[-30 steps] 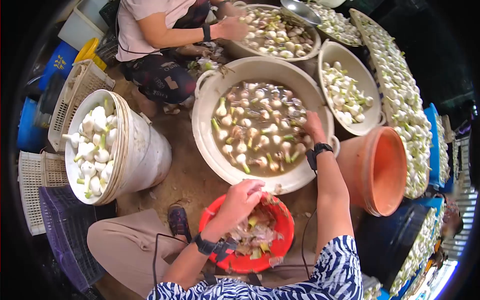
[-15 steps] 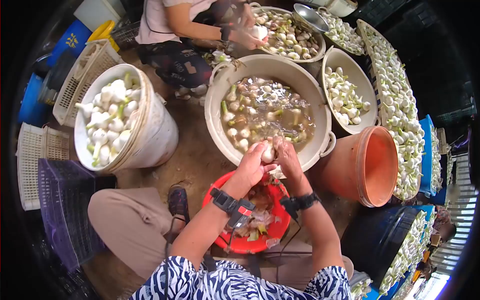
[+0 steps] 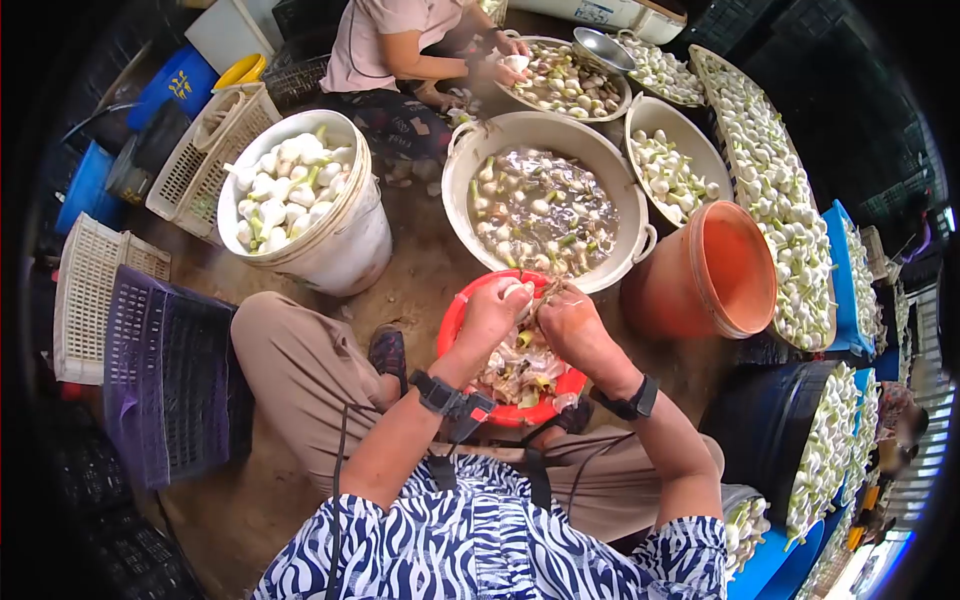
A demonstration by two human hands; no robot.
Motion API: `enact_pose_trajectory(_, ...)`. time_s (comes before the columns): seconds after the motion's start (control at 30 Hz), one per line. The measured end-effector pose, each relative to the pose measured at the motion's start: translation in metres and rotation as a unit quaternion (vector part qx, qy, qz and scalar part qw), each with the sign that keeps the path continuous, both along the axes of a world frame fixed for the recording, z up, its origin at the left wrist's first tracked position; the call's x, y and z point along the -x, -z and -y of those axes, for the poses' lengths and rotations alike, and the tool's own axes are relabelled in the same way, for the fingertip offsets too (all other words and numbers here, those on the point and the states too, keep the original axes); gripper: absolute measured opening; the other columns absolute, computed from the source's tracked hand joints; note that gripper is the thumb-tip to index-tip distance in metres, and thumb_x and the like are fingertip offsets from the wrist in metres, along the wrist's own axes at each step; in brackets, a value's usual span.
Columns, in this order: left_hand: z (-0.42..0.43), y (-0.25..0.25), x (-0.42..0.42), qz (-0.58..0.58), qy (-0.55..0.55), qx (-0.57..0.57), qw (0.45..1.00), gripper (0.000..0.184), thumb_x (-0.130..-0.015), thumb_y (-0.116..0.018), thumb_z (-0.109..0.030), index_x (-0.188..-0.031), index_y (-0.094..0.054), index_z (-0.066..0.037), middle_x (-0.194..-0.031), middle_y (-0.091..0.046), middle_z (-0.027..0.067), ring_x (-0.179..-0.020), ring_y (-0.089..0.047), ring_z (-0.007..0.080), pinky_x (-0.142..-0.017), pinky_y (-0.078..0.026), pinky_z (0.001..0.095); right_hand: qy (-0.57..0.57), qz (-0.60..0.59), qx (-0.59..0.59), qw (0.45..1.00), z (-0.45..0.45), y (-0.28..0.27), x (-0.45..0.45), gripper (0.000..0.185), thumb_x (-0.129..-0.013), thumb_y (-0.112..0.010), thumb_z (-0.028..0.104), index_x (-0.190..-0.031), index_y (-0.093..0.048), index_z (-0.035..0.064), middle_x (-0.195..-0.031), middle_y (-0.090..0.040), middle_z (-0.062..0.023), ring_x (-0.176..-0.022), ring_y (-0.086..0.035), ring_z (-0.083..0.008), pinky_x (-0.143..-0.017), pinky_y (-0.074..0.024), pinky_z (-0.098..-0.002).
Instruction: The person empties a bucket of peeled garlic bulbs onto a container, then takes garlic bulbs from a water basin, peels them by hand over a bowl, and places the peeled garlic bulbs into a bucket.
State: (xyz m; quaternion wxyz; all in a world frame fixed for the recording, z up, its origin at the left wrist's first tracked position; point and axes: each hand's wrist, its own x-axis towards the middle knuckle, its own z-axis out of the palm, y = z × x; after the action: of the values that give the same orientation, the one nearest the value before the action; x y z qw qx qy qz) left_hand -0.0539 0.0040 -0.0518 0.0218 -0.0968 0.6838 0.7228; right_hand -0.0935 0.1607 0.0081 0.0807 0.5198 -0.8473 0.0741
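Note:
Above the red basin (image 3: 447,330), my left hand (image 3: 492,322) is closed round a garlic bulb (image 3: 517,290), which is mostly hidden by the fingers. Close beside it, my right hand (image 3: 575,325) has its fingers pinched on a brownish strip of garlic skin (image 3: 546,290). Loose skins and green trimmings (image 3: 515,372) lie in the red basin below both hands. Just beyond stands a wide tub (image 3: 462,205) of murky water with many bulbs (image 3: 540,206) floating in it.
A white bucket (image 3: 345,245) heaped with garlic stands at left, near crates (image 3: 178,390). An orange bucket (image 3: 690,275) and an oval basin (image 3: 700,140) of bulbs are at right. Across from me, a person in a pink top (image 3: 365,45) handles a bulb over another tub.
My hands have drawn back from the water tub's edge to over the red basin. My right fingers now grip a strip of skin. The view has shifted.

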Motion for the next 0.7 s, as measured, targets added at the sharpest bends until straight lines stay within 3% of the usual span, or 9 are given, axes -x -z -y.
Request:
enact_pose_trajectory(0.13, -0.003, -0.020, -0.020, -0.031, 0.008, 0.009, 0.999, 0.033, -0.088, -0.058, -0.030, -0.094, -0.063, 0.002, -0.084, -0.058, -0.0005, -0.076, -0.052, 0.0066, -0.067, -0.043, 0.0235, 0.049, 0.036, 0.103, 0.993, -0.005, 0.007, -0.014, 0.007, -0.067, -0.063, 0.011, -0.062, -0.060, 0.0078, -0.063, -0.059, -0.0096, -0.069, -0.061, -0.0247, -0.075, -0.0471, -0.0397)
enact_pose_trajectory(0.2, -0.001, -0.024, -0.028, -0.074, 0.028, 0.003, 0.997, 0.041, -0.086, -0.060, -0.036, -0.101, -0.061, 0.002, -0.087, -0.059, 0.0007, -0.080, -0.052, 0.0075, -0.071, -0.044, 0.0238, 0.076, 0.066, 0.120, 0.988, -0.009, 0.009, -0.015, 0.011, -0.069, -0.065, 0.012, -0.064, -0.059, 0.0039, -0.063, -0.060, -0.0114, -0.062, -0.059, -0.0251, -0.065, -0.0477, -0.0351)
enact_pose_trajectory(0.23, 0.000, -0.026, -0.031, -0.116, 0.047, 0.018, 0.992, 0.040, -0.085, -0.061, -0.032, -0.106, -0.060, 0.002, -0.088, -0.061, 0.0040, -0.079, -0.055, 0.0089, -0.071, -0.045, 0.0253, 0.161, 0.209, 0.180, 0.948, -0.012, 0.010, -0.014, 0.013, -0.071, -0.066, 0.012, -0.066, -0.060, 0.0022, -0.063, -0.060, -0.0098, -0.060, -0.056, -0.0214, -0.062, -0.0466, -0.0323)
enact_pose_trajectory(0.3, -0.001, -0.025, -0.032, -0.136, 0.076, 0.002, 0.988, 0.046, -0.081, -0.066, -0.027, -0.114, -0.055, 0.003, -0.097, -0.062, 0.0082, -0.084, -0.057, 0.0106, -0.076, -0.047, 0.0267, 0.246, 0.485, 0.301, 0.783, -0.017, 0.015, -0.010, 0.014, -0.080, -0.065, 0.012, -0.077, -0.063, -0.0012, -0.068, -0.061, -0.0026, -0.062, -0.050, -0.0086, -0.059, -0.0440, -0.0260)
enact_pose_trajectory(0.43, -0.006, -0.023, -0.034, -0.155, 0.052, -0.032, 0.986, 0.048, -0.080, -0.067, -0.021, -0.118, -0.052, 0.003, -0.101, -0.060, 0.0082, -0.089, -0.057, 0.0110, -0.080, -0.047, 0.0264, 0.159, 0.567, 0.315, 0.744, -0.028, 0.004, -0.022, 0.014, -0.085, -0.060, 0.008, -0.093, -0.065, -0.0021, -0.079, -0.062, 0.0013, -0.069, -0.052, -0.0061, -0.063, -0.0463, -0.0253)
enact_pose_trajectory(0.53, -0.010, -0.031, -0.037, -0.094, 0.085, 0.083, 0.988, 0.046, -0.080, -0.065, -0.014, -0.120, -0.050, 0.004, -0.103, -0.060, 0.0075, -0.094, -0.057, 0.0133, -0.083, -0.046, 0.0269, 0.180, 0.554, 0.318, 0.748, -0.032, 0.016, -0.025, 0.017, -0.084, -0.061, 0.007, -0.099, -0.064, -0.0023, -0.082, -0.062, 0.0015, -0.071, -0.053, -0.0063, -0.065, -0.0470, -0.0246)
enact_pose_trajectory(0.6, -0.013, -0.032, -0.039, -0.080, 0.071, -0.205, 0.973, 0.041, -0.083, -0.062, -0.014, -0.119, -0.051, 0.004, -0.101, -0.060, 0.0063, -0.094, -0.058, 0.0141, -0.084, -0.047, 0.0266, 0.201, 0.579, 0.317, 0.723, -0.031, 0.024, -0.028, 0.019, -0.084, -0.060, 0.004, -0.102, -0.063, -0.0019, -0.084, -0.062, 0.0019, -0.075, -0.054, -0.0060, -0.068, -0.0465, -0.0235)
enact_pose_trajectory(0.67, -0.018, -0.020, -0.033, -0.077, 0.044, -0.168, 0.982, 0.038, -0.084, -0.061, -0.014, -0.117, -0.053, 0.003, -0.100, -0.060, 0.0054, -0.091, -0.058, 0.0129, -0.080, -0.048, 0.0259, 0.144, 0.619, 0.509, 0.580, -0.025, 0.032, -0.034, 0.017, -0.085, -0.057, 0.003, -0.099, -0.063, -0.0008, -0.084, -0.061, 0.0025, -0.077, -0.053, -0.0050, -0.070, -0.0451, -0.0219)
enact_pose_trajectory(0.7, -0.019, -0.016, -0.032, -0.073, 0.014, -0.131, 0.989, 0.035, -0.085, -0.061, -0.015, -0.115, -0.054, 0.002, -0.099, -0.060, 0.0045, -0.089, -0.059, 0.0118, -0.076, -0.050, 0.0252, 0.160, 0.599, 0.487, 0.615, -0.025, 0.037, -0.034, 0.015, -0.085, -0.055, 0.003, -0.097, -0.063, -0.0004, -0.084, -0.061, 0.0026, -0.079, -0.053, -0.0052, -0.071, -0.0442, -0.0211)
